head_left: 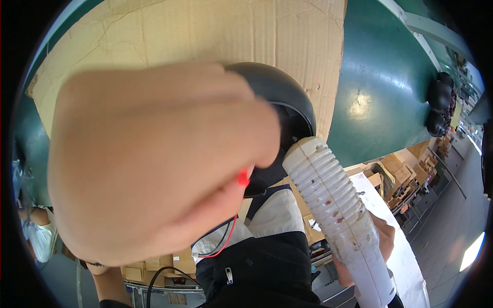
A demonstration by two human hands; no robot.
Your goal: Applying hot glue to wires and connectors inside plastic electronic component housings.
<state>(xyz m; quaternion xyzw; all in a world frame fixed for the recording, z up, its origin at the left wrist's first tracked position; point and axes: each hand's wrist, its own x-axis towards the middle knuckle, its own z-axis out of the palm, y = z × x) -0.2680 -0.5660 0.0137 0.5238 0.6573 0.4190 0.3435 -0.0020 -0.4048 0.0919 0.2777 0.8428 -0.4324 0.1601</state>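
My left hand (159,159) looms large and blurred close to the camera, its fingers closed. A small bit of red (243,177) shows at the fingertips. Thin red and black wires (224,247) hang below them, seemingly from this pinch. Behind the hand lies a rounded black shell (287,84) with a hollow inner side, partly hidden. My right hand (384,237) is wrapped round a stained white plastic tool (328,205) with a ribbed barrel. The barrel's end points at the shell's lower right edge; whether they touch I cannot tell.
A cardboard sheet (313,31) covers part of the green table (380,92). More black rounded shells (440,97) sit at the far right. Cardboard boxes (398,169) fill a rack beyond the table. A black cable (154,280) curves at lower left. Another person's arm (38,215) shows at far left.
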